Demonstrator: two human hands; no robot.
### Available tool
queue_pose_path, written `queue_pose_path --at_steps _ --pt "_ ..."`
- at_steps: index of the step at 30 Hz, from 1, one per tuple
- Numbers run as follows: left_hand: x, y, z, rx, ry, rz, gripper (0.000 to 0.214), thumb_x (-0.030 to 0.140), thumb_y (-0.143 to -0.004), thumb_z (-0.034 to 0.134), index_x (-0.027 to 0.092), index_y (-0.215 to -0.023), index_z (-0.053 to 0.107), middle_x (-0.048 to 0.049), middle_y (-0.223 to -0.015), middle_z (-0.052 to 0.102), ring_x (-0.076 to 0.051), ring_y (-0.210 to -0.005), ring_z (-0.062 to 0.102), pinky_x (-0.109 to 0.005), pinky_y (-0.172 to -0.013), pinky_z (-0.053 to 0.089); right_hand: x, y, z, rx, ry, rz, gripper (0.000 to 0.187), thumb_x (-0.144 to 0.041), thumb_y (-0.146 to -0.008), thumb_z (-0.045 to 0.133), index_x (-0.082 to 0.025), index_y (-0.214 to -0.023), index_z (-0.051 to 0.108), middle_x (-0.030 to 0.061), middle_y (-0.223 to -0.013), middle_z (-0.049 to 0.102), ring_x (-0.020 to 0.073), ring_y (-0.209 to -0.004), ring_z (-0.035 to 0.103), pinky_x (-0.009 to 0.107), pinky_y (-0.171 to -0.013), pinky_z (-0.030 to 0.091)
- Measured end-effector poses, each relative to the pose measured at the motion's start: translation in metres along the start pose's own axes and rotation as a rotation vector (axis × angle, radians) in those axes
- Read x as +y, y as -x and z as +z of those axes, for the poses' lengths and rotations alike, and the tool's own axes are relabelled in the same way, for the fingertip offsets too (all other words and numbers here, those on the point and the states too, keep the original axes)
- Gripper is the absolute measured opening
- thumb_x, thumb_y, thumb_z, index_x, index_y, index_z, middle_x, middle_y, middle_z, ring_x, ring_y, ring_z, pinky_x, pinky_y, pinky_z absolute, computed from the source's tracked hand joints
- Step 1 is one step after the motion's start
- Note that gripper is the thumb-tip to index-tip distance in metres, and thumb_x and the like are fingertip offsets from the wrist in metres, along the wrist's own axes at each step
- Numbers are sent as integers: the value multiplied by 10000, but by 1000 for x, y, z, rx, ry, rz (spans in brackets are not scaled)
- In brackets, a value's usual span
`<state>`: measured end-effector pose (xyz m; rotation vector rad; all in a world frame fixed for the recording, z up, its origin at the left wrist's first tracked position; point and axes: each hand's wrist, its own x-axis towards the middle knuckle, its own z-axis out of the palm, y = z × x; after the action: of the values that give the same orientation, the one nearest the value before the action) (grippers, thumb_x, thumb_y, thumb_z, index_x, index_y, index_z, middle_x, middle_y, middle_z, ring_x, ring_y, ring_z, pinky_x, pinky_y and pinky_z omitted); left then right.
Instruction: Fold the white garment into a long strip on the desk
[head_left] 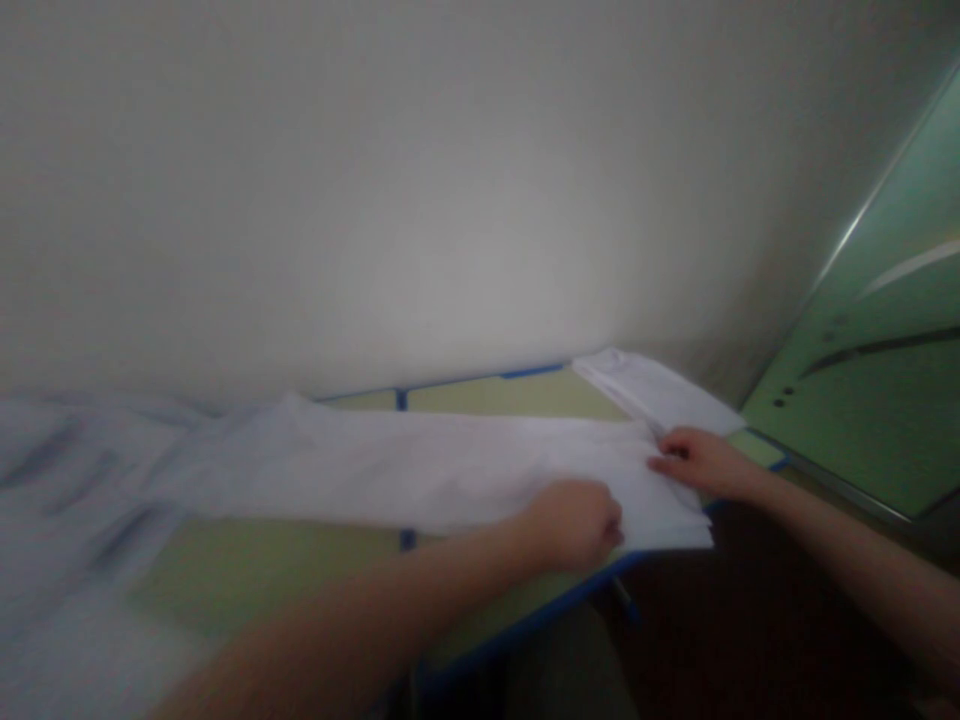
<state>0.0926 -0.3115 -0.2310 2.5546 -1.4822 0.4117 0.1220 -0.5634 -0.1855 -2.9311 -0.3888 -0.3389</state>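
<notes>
A long strip of white cloth lies lengthwise across the table, its layered end reaching over the right edge. My left hand is closed at the cloth's near edge, fingers curled under and partly hidden. To its right, my right hand pinches the cloth close to its right end, thumb and forefinger nearly together. A second stretch of white fabric lies behind my right hand, toward the wall; whether it joins the strip I cannot tell. The whole picture is dim and blurred.
The pale yellow-green table has blue edging. More white fabric lies rumpled at the left. A pale wall stands behind the table, and a green panel with a metal edge is on the right.
</notes>
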Motion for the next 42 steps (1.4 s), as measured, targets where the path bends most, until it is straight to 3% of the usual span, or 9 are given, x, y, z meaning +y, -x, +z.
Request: queue_pose_path --at_steps 5,11,15,18,23,26,31,37,42 --pt "5 1 -3 -4 4 48 264 312 -843 412 183 -815 641 -64 -811 630 -198 -746 598 -313 -663 460 9 1 -1 -75 -36 75 443 -596 -682 554 -163 -717 640 52 -720 632 180 -660 560 269 -583 394" --pt "7 12 -16 -41 20 109 334 453 -781 512 191 -930 656 -91 -927 636 -223 -861 595 -347 -771 449 14 0 14 -126 -380 242 613 -494 -515 747 -132 -994 624 110 -922 665 232 -804 617 293 -670 483" --pt "-33 43 -37 22 -21 -81 649 622 -776 428 191 -1259 482 -135 -1323 453 -282 -1199 424 -418 -988 311 3 -7 17 -314 -726 403 512 -446 -585 720 -118 -967 627 159 -978 662 249 -834 640 321 -675 526" --pt "-75 82 -48 -88 -51 -268 832 712 -751 356 205 -1404 262 -134 -1474 195 -311 -1332 209 -458 -1057 174 -5 -14 17 -442 -877 442 402 -365 -590 715 -130 -908 640 152 -999 662 253 -852 648 342 -733 534" --pt "-113 140 -52 -213 -75 -423 926 726 -677 462 252 -1425 193 -96 -1499 88 -325 -1359 93 -464 -1074 94 -10 -16 20 -355 -874 283 381 -307 -627 686 -160 -974 629 120 -1006 666 257 -863 648 361 -788 519" --pt "-116 154 -50 -201 -74 -420 923 717 -676 471 258 -1426 188 -90 -1500 83 -329 -1359 81 -471 -1070 92 -7 -13 21 -386 -932 213 424 -377 -701 629 -190 -1079 588 123 -1056 647 273 -911 635 392 -797 511" --pt "-98 150 -37 -134 -64 -410 902 752 -705 367 243 -1427 186 -103 -1500 76 -326 -1363 49 -497 -1070 48 12 -23 13 -483 -1012 166 370 -371 -777 538 -157 -1070 611 202 -1081 616 292 -928 626 349 -759 489" --pt "-69 145 -23 -107 -25 -447 804 705 -790 247 233 -1434 151 -122 -1497 81 -306 -1366 59 -508 -1069 74 25 -41 -5 -609 -1116 412 192 -265 -724 590 -165 -861 680 171 -938 669 284 -870 643 369 -766 452" --pt "-89 173 -39 -110 -69 -555 712 641 -846 160 229 -1425 199 -119 -1495 108 -309 -1362 94 -520 -1059 95 -4 -62 -42 -539 -1024 486 244 -260 -749 553 -111 -902 672 172 -898 675 227 -768 658 326 -688 451"
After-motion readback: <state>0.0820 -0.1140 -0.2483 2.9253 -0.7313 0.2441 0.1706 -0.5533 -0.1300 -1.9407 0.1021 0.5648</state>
